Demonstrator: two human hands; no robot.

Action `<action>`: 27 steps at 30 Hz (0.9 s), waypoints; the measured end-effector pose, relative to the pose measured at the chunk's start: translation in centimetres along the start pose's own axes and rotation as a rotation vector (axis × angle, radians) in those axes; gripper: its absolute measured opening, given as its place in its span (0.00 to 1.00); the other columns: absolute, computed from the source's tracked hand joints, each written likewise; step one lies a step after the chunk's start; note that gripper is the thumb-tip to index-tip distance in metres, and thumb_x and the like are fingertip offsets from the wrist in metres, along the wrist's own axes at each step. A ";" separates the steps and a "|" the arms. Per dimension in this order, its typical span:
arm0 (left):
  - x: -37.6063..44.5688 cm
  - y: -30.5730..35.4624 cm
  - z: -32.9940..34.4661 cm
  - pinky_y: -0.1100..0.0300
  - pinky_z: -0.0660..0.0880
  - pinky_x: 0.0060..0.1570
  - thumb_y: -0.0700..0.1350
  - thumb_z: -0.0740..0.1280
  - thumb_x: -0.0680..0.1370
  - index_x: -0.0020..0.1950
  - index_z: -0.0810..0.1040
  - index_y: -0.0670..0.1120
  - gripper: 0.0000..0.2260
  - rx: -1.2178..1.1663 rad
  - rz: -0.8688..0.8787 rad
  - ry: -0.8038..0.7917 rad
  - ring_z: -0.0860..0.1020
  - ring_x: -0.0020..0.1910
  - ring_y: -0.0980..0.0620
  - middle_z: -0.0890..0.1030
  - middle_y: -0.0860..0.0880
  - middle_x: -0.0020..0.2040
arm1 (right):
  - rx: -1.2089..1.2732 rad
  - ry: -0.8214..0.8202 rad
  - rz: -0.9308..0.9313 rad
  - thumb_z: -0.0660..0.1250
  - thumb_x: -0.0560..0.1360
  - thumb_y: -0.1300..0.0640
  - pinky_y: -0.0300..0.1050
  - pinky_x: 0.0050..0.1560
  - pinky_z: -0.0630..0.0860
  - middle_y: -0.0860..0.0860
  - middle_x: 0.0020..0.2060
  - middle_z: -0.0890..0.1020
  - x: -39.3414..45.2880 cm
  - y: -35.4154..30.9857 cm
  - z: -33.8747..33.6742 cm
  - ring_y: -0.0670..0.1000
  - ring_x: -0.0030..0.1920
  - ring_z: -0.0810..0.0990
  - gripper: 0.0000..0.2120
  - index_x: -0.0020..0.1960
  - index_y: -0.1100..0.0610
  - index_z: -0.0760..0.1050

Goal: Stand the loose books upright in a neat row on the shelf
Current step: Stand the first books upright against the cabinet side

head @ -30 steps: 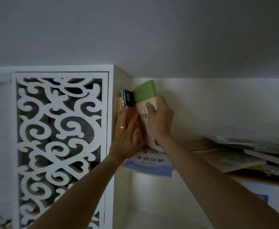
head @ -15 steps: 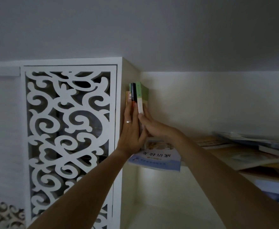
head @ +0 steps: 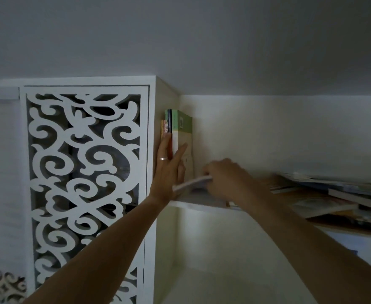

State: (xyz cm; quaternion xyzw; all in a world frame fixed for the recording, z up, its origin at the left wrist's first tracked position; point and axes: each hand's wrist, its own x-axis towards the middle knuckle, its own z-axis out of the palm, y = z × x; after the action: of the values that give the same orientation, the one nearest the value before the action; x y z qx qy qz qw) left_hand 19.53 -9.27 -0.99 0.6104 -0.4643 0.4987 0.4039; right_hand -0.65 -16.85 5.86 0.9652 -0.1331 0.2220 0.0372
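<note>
My left hand (head: pixel 169 170) lies flat with straight fingers against the upright books (head: pixel 178 132) at frame centre, bracing them against the cabinet side. My right hand (head: pixel 223 175), blurred, pinches a thin book (head: pixel 191 183) lifted just off the shelf (head: pixel 202 204). I should tip it up and slide it in beside the green one while bracing. More loose books (head: pixel 333 194) lie flat in a heap at right.

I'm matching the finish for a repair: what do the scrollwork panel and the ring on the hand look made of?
The scrollwork panel looks like painted white board, wood or MDF perhaps: cleanly cut scrolls, matte even colour, dark gaps behind. The ring on the left hand looks like polished pale metal, silver-toned, catching light; the exact metal cannot be told.
</note>
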 end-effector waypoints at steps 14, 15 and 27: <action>0.0 1.1 -0.5 0.39 0.55 0.79 0.57 0.57 0.82 0.75 0.75 0.47 0.25 0.068 0.085 -0.068 0.49 0.83 0.38 0.51 0.35 0.82 | 1.093 0.298 0.422 0.54 0.85 0.42 0.48 0.51 0.79 0.62 0.57 0.81 5.8 -0.7 -0.4 0.61 0.54 0.81 0.26 0.64 0.64 0.74; 0.0 1.1 -0.6 0.39 0.55 0.80 0.58 0.58 0.82 0.77 0.72 0.46 0.27 0.073 0.092 -0.077 0.48 0.83 0.38 0.50 0.36 0.83 | 1.320 0.229 0.408 0.52 0.84 0.38 0.52 0.54 0.80 0.61 0.54 0.81 6.1 -1.0 -0.7 0.61 0.53 0.82 0.29 0.63 0.63 0.74; -0.1 0.4 0.1 0.41 0.65 0.77 0.38 0.67 0.83 0.84 0.52 0.45 0.34 0.034 -0.075 0.064 0.45 0.84 0.42 0.43 0.39 0.84 | 1.021 -0.219 -0.172 0.71 0.75 0.63 0.54 0.74 0.69 0.46 0.82 0.54 8.0 0.5 8.0 0.50 0.78 0.63 0.53 0.81 0.38 0.36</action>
State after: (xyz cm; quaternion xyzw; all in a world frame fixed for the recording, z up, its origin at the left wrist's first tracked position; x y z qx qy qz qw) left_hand 19.17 -9.40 -1.07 0.6178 -0.4193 0.5105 0.4266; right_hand 9.46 -20.26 2.21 0.8855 0.0686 0.1526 -0.4335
